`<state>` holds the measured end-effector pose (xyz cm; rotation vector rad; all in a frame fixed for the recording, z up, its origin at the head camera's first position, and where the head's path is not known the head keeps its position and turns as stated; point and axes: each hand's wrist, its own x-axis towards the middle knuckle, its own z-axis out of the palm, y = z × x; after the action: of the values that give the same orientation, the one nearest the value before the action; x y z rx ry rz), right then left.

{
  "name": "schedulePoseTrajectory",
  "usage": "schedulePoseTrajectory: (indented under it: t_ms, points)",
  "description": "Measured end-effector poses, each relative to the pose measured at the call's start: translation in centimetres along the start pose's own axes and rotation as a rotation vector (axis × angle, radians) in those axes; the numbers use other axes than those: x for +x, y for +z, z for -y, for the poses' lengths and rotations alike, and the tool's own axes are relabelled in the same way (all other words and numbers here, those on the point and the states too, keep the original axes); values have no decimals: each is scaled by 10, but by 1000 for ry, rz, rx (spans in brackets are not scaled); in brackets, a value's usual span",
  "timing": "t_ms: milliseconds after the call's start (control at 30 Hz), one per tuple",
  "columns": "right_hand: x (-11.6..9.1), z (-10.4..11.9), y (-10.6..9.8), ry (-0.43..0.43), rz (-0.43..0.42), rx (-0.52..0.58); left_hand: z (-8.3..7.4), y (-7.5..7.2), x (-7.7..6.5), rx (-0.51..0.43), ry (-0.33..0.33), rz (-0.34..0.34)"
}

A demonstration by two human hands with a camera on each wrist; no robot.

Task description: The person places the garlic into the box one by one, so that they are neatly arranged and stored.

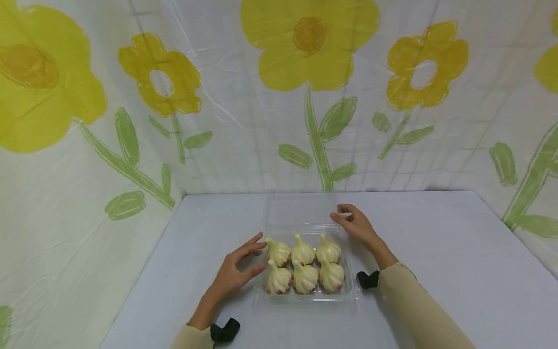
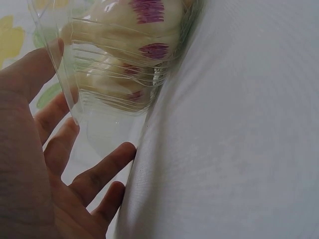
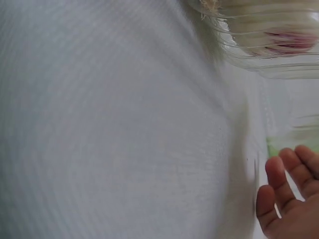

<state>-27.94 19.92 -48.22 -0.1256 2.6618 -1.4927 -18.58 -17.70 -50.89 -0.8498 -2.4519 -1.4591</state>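
A clear plastic clamshell box point(image 1: 305, 297) lies on the table with its lid point(image 1: 301, 211) laid back toward the far edge. Several cream garlic bulbs point(image 1: 304, 277) with purple marks sit in two rows in its base. At the box's left side is my left hand point(image 1: 235, 266), fingers spread; in the left wrist view its fingertips point(image 2: 70, 130) meet the clear rim. My right hand point(image 1: 358, 225) is by the lid's right edge near the hinge, fingers loosely bent. Whether it touches the lid is hard to tell. The right wrist view shows its fingers point(image 3: 281, 184) below the box's wall.
A white cloth covers the table point(image 1: 436, 252). Behind it hangs a white curtain point(image 1: 244, 145) printed with yellow flowers, which also runs along both sides. A black strap piece point(image 1: 225, 330) sits at the left wrist, another point(image 1: 367, 280) at the right.
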Motion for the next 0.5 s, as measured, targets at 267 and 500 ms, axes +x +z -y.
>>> schedulePoseTrajectory:
  t_ms: [267, 500]
  points:
    - [-1, 5, -2, -57, -60, 9, -3, 0, 0, 9, -1, 3]
    - [-2, 9, -2, -115, -108, 16, -2, -1, 1, -5, 10, -3]
